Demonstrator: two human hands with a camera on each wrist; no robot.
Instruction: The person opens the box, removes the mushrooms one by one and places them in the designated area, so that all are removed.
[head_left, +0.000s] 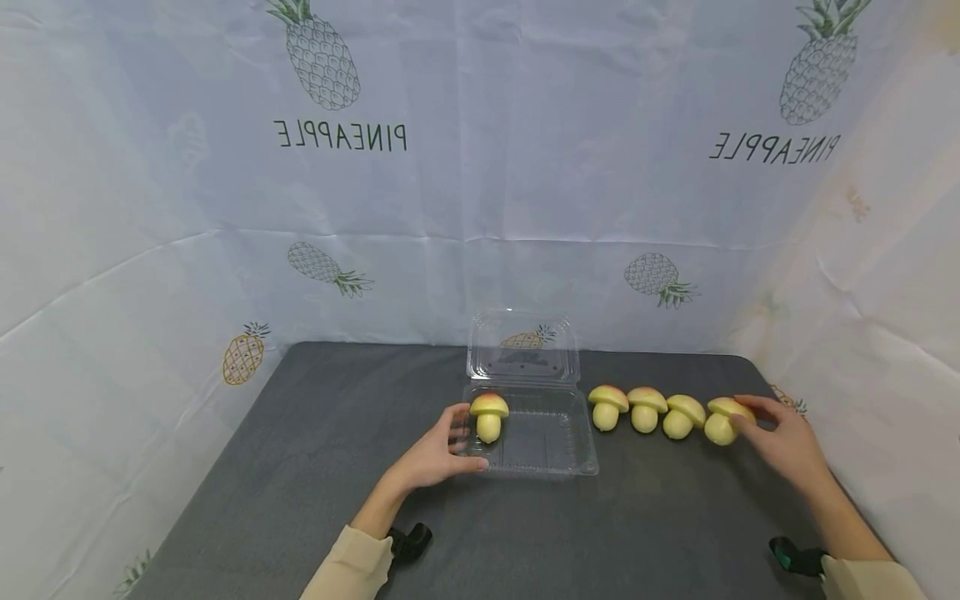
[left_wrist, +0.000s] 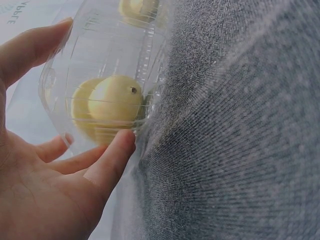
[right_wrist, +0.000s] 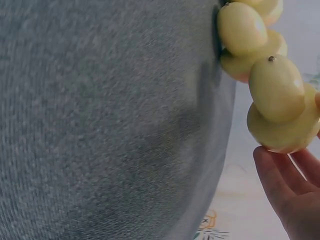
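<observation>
A clear plastic clamshell box (head_left: pixel 551 433) lies with its lid raised at the back. One yellow mushroom (head_left: pixel 488 426) with a red-tinged cap stands in its left part. At the box's left side, my left hand (head_left: pixel 435 450) spreads its thumb and fingers around the corner, touching the wall; the left wrist view shows the fingertips (left_wrist: pixel 125 137) against the plastic. Far to the right, my right hand (head_left: pixel 787 442) holds the cap of the rightmost mushroom (head_left: pixel 720 427) between thumb and fingers. In the right wrist view, fingers press under that mushroom's cap (right_wrist: pixel 270 132); the thumb is mostly cut off.
Three more mushrooms, a left one (head_left: pixel 607 407), a middle one (head_left: pixel 645 409) and a right one (head_left: pixel 682 417), stand in a row between the box and my right hand. Dark grey cloth covers the table (head_left: pixel 525 533). A white pineapple-print curtain (head_left: pixel 517 183) encloses the back and sides.
</observation>
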